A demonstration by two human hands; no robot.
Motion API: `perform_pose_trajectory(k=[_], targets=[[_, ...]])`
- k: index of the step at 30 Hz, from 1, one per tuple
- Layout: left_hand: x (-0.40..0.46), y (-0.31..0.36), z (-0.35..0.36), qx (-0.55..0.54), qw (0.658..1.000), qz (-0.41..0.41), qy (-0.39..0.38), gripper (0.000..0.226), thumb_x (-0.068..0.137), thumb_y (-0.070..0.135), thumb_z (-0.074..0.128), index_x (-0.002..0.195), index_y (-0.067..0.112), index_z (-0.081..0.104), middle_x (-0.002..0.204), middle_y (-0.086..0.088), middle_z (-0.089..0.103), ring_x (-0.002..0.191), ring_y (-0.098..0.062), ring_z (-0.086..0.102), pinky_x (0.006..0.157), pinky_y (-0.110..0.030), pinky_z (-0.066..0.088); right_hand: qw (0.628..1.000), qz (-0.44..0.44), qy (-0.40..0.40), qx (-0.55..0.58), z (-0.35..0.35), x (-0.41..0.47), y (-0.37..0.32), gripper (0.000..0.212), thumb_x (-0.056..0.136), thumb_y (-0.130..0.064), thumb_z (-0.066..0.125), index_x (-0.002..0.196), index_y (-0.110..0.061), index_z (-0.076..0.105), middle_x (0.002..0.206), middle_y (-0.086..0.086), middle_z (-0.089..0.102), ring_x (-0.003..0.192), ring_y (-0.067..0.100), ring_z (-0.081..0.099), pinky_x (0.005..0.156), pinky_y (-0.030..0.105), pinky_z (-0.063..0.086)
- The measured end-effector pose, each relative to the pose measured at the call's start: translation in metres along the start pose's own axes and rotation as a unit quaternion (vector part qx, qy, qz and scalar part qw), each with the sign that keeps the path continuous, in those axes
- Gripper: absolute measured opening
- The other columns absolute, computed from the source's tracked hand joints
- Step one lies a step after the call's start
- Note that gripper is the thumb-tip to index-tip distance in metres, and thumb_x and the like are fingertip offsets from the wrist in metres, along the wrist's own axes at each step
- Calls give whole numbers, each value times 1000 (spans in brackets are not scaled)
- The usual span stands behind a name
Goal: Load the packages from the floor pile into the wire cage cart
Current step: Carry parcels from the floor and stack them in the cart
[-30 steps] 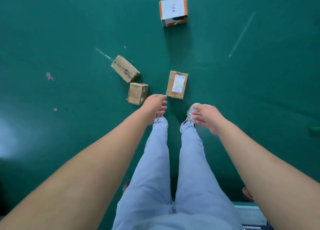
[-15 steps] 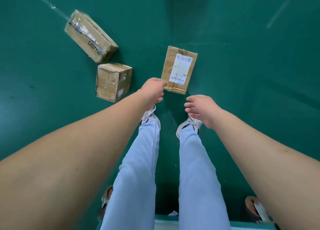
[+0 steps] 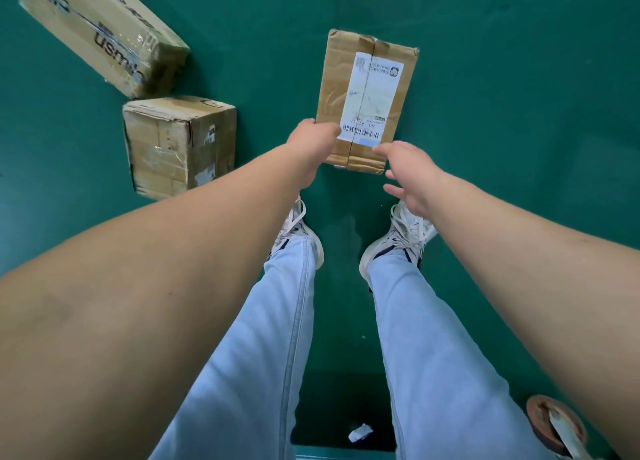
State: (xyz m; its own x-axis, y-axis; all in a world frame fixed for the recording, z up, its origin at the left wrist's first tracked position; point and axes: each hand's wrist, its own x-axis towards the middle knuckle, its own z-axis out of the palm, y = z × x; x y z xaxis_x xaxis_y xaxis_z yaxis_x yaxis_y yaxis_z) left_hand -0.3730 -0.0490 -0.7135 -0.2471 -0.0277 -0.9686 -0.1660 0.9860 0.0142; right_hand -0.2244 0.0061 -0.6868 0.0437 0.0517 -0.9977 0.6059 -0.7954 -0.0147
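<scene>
A flat brown package [image 3: 367, 89] with a white shipping label lies on the green floor just ahead of my shoes. My left hand [image 3: 313, 144] lies over its near left edge; the back of the hand hides the fingers, so a grip cannot be made out. My right hand [image 3: 407, 174] hovers at the near right corner with fingers spread, the index tip at the label's end. Left of it sit a small taped cardboard box [image 3: 178, 144] and a long printed carton [image 3: 100, 30]. The wire cage itself is out of view.
A caster wheel [image 3: 554, 425] shows at the bottom right, and a teal ledge [image 3: 346, 454] runs along the bottom edge behind my feet. A scrap of white paper [image 3: 360, 432] lies between my legs. Green floor stretches open to the right.
I have bent lower and the packages now loom larger. Both hands have moved forward from above my shoes to the near end of the flat labelled package.
</scene>
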Motion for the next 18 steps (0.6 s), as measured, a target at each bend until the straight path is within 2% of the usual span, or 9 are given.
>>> perform_pose_trajectory(k=[1,3,6,10,13,15,18], targets=[[-4,0,0,-3,1000,5,0,53,102,28,49,153,16,40,126,1,56,82,-18,46,57,-27,32,1000,-1,4,1,-2,-4,2,35,103,-32,55,137,-25,50,124,-12,47,125,16,48,114,42,43],[-23,1,-2,-21,999,24,-4,50,102,28,53,150,20,39,129,3,55,96,-15,50,61,-23,33,1000,-6,12,15,-10,-19,3,26,102,-37,56,126,-27,51,118,-13,49,121,17,49,114,42,43],[-69,9,-6,-24,999,44,-8,47,101,35,55,145,28,38,110,8,57,90,-7,52,63,-22,36,998,-17,4,59,-22,-56,4,37,102,-49,54,131,-27,51,124,-13,53,124,17,46,116,43,39],[-148,29,-10,-42,997,70,-14,52,97,50,60,142,32,42,121,3,61,100,-13,59,71,-29,44,987,-24,20,158,-43,-131,10,41,93,-63,59,123,-36,50,130,-9,55,122,18,52,112,45,40],[-214,38,-6,-45,996,76,-27,54,94,58,59,140,38,40,124,3,58,104,-16,58,67,-33,39,972,-41,28,230,-61,-191,13,46,91,-63,63,125,-35,47,122,-4,64,103,16,64,103,49,53],[-265,42,-2,-31,996,83,-30,55,87,66,60,133,44,39,128,-1,56,110,-23,58,72,-36,44,961,-49,39,269,-77,-240,18,50,93,-61,62,129,-31,43,113,-2,65,91,15,64,97,50,56],[-350,56,-3,-17,993,113,-32,64,74,71,63,127,45,38,129,-3,55,110,-25,60,81,-40,52,947,-59,59,310,-102,-321,21,53,94,-60,62,129,-25,42,110,-2,62,85,13,61,91,50,59]])
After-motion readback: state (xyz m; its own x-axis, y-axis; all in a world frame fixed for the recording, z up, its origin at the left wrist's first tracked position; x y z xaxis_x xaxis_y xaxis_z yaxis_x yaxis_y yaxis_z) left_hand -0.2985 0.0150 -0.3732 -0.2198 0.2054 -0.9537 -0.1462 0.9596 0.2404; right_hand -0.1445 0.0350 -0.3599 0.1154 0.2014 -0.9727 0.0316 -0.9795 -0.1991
